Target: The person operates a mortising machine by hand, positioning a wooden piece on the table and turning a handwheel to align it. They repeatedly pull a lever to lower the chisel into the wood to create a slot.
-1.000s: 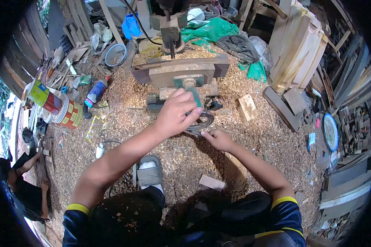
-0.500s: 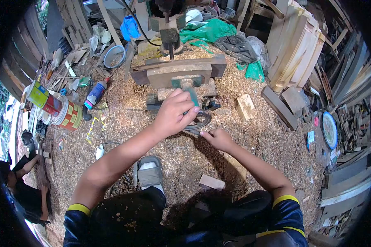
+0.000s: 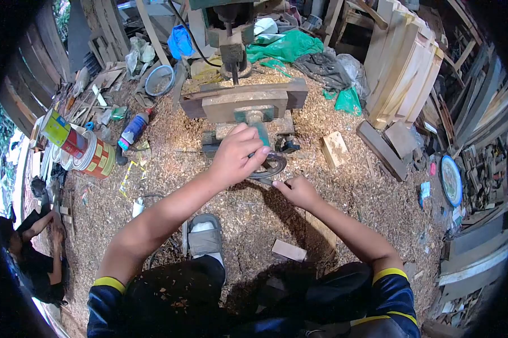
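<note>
My left hand (image 3: 239, 156) is closed on the upper left side of a dark handwheel (image 3: 274, 165) on the green vise. Below and to the right, my right hand (image 3: 299, 191) is closed on the end of a dark lever (image 3: 261, 179) under the wheel. The vise (image 3: 255, 117) holds a wooden block, and a longer dark board (image 3: 296, 94) lies behind it. Above the board's middle hangs the machine's vertical bit (image 3: 235, 73).
Wood shavings cover the floor. A loose wood block (image 3: 335, 150) and a dark beam (image 3: 381, 151) lie right of the vise. Paint buckets (image 3: 96, 158) and a bottle (image 3: 134, 130) are at left. Another person (image 3: 37, 253) works at the far left.
The view has shifted slightly. The board and block in the vise sit a little further left relative to the bit. Both hands keep nearly the same grip.
</note>
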`<action>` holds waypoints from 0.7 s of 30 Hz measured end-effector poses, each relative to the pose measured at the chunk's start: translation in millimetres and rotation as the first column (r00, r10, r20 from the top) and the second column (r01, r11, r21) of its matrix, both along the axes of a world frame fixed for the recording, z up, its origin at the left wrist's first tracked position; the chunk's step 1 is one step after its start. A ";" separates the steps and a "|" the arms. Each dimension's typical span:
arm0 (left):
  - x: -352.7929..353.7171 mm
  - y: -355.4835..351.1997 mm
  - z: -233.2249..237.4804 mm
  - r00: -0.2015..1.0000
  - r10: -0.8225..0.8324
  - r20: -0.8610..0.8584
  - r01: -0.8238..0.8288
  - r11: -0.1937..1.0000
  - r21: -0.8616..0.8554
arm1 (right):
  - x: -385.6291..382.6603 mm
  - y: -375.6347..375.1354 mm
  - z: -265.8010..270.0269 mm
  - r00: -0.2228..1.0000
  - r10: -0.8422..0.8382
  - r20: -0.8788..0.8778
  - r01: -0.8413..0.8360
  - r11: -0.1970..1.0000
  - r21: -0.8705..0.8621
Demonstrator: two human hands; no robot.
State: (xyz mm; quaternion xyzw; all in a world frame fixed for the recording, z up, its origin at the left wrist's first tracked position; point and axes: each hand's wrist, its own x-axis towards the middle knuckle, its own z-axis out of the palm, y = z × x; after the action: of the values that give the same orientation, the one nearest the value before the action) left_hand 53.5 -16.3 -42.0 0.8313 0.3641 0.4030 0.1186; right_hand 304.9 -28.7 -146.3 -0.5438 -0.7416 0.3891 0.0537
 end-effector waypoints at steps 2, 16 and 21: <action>-0.6 1.7 0.2 1.000 0.001 0.005 -0.001 1.000 0.011 | -5.0 -0.6 11.1 0.999 -0.032 0.015 0.032 0.999 -0.013; -0.3 -11.0 34.2 0.899 0.113 -0.423 -0.054 0.987 0.149 | 5.1 71.8 184.5 0.992 -0.104 0.075 0.068 0.924 0.375; -3.0 1.8 39.8 0.819 0.021 -0.574 -0.031 0.999 -0.009 | -53.0 147.2 401.4 0.464 0.257 -0.848 0.583 0.631 0.511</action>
State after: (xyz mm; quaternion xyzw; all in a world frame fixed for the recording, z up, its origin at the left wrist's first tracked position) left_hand 50.6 -14.5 -2.1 0.9079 0.3978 0.1325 0.0056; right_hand 252.0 118.5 255.1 -0.2684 -0.6300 0.2523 0.6837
